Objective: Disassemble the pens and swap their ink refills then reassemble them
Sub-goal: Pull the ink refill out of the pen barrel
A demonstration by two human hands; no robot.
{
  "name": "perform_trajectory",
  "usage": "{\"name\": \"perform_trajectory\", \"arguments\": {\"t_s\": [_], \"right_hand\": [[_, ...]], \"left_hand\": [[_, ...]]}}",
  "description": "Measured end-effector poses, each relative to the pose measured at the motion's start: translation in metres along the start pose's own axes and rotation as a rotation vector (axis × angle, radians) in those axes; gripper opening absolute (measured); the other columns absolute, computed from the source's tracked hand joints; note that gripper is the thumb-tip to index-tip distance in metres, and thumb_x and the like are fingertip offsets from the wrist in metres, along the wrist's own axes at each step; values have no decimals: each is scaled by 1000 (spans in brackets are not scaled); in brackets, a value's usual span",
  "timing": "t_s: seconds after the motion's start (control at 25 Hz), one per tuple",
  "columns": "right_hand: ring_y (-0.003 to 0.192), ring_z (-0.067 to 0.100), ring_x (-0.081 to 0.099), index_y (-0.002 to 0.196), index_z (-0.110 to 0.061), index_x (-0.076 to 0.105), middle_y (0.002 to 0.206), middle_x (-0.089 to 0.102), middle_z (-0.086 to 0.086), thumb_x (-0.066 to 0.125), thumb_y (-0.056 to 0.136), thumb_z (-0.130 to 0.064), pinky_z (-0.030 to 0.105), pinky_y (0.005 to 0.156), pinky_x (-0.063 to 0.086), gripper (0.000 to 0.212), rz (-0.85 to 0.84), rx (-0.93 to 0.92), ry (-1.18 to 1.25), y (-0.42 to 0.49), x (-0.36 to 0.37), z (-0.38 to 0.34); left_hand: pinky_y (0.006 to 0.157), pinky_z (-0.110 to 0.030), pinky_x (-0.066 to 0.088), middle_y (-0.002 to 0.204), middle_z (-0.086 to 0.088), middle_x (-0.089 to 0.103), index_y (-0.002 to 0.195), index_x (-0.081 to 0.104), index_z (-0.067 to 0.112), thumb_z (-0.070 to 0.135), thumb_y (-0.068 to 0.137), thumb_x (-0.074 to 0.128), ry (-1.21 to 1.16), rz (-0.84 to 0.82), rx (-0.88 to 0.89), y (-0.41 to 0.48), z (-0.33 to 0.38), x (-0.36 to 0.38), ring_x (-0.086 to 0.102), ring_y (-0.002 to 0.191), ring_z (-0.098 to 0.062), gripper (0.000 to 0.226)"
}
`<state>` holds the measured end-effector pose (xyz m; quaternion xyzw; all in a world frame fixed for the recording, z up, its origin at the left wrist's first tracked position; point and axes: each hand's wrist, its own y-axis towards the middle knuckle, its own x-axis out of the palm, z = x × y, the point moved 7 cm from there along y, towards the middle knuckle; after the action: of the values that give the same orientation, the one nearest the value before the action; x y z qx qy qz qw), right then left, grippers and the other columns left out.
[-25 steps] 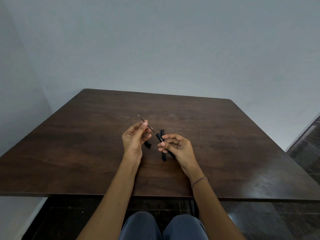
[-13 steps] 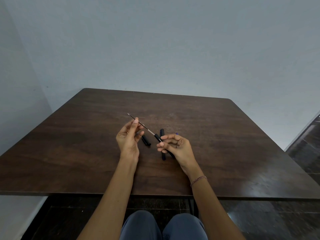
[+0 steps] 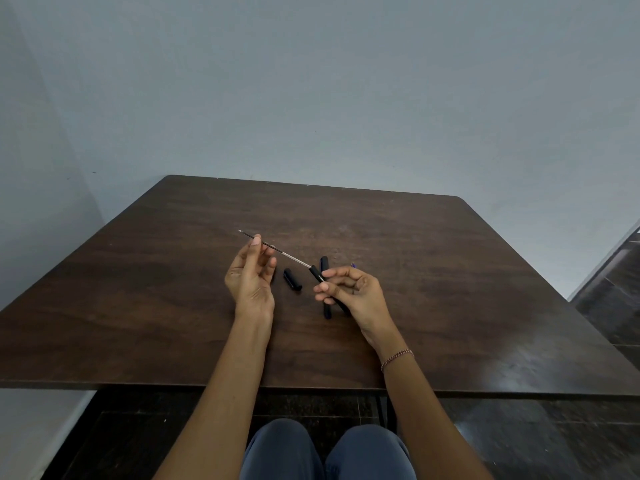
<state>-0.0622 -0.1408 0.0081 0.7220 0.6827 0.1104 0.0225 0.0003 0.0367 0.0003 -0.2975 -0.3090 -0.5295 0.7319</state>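
**Sam:** What have you got hold of right now?

**Me:** My left hand (image 3: 250,275) pinches the thin refill (image 3: 284,253) near its pointy end with a finger and thumb. The other fingers are loosely bent. My right hand (image 3: 353,289) is curled round the black barrel (image 3: 317,274), just above the surface (image 3: 450,271). The back end of the refill is in the barrel's mouth.

**Sam:** How do you get it out nicely?

**Me:** I think I should pull straight along the line of the barrel, not sideways. The refill is skinny and could bend. I'll hold the barrel still and let only the left hand go. Then I'd lay the refill down away from the other pen (image 3: 326,308), so I don't mix them up.

**Sam:** Where is that other pen?

**Me:** It lies flat on the surface, partly under my right hand. A short black piece (image 3: 293,279) lies between my hands.

**Sam:** What changed from a second ago?

**Me:** My left hand has gone further left, away from the right hand. Much more refill shows now, with a shiny part near the barrel. The short black piece was half hidden behind my left hand, and now I see all of it. My right hand has hardly moved.
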Motion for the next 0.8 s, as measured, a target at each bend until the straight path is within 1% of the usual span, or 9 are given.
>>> {"name": "perform_trajectory", "arguments": {"t_s": [0.24, 0.32, 0.44, 0.56, 0.72, 0.8], "right_hand": [[71, 20, 71, 100, 0, 64, 83, 73, 14, 68, 81, 0, 21, 64, 56, 19, 12, 11, 23, 2, -1, 0], [72, 20, 71, 100, 0, 64, 83, 72, 15, 69, 81, -1, 21, 64, 56, 20, 13, 11, 28, 2, -1, 1], [72, 20, 71, 99, -2, 64, 83, 73, 14, 69, 81, -2, 21, 64, 56, 19, 18, 13, 27, 2, -2, 0], [71, 19, 71, 99, -2, 64, 82, 73, 14, 68, 81, -1, 21, 64, 56, 18, 26, 16, 41, 2, -2, 0], [71, 19, 71, 98, -2, 65, 82, 73, 13, 68, 81, -1, 20, 64, 56, 17, 29, 11, 48, 1, -2, -1], [71, 19, 71, 97, -3, 65, 81, 73, 13, 68, 81, -2, 20, 64, 56, 17, 26, 3, 42, 1, -2, -2]], "left_hand": [[54, -15, 51, 64, 5, 68, 80, 66, 15, 11, 83, 70, -27, 23, 30, 4, 5, -2, 64, 61, -5, 6], [54, -15, 51, 61, 5, 67, 78, 66, 14, 9, 82, 70, 10, 20, 58, 5, 10, -2, 63, 59, -5, 7], [53, -15, 52, 59, 5, 66, 79, 66, 10, 7, 81, 71, 129, -10, 68, 11, 22, -2, 62, 56, -5, 7], [54, -16, 53, 59, 2, 66, 83, 67, 4, 5, 80, 71, 333, -67, 27, 23, 37, -1, 62, 56, -7, 5], [54, -16, 55, 75, -9, 66, 94, 67, -5, 3, 81, 69, 778, -131, 30, 39, 56, 1, 63, 65, -13, 15], [63, -21, 58, 82, -10, 67, 95, 68, -2, 3, 82, 68, 1005, -119, 58, 44, 65, 1, 64, 69, -14, 13]]}}
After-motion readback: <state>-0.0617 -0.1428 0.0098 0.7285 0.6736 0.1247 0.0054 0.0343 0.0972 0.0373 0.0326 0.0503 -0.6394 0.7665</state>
